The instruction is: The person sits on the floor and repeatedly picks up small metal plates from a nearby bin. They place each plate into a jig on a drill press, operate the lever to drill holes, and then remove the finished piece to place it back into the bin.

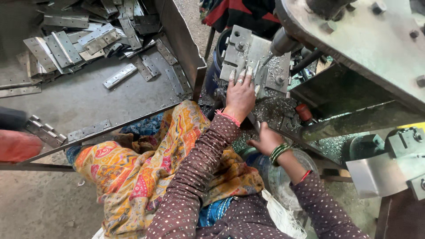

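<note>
Left hand presses a metal hinge plate on a drill jig; right hand waits low beside the machine.

Left hand (240,94) grip released, fingers spread flat on the grey hinge plate (248,59), which lies on the jig under the drill bit (267,60). Right hand (264,140) loosely curled just below the jig; can't tell if it grasps anything; green bangles (279,152) on the wrist. Metal shavings (274,110) around the jig, red knob (304,112) near. Left of it, a steel tray (102,99) with a pile of hinges (79,40). Patterned orange cloth (137,168) over the lap.
</note>
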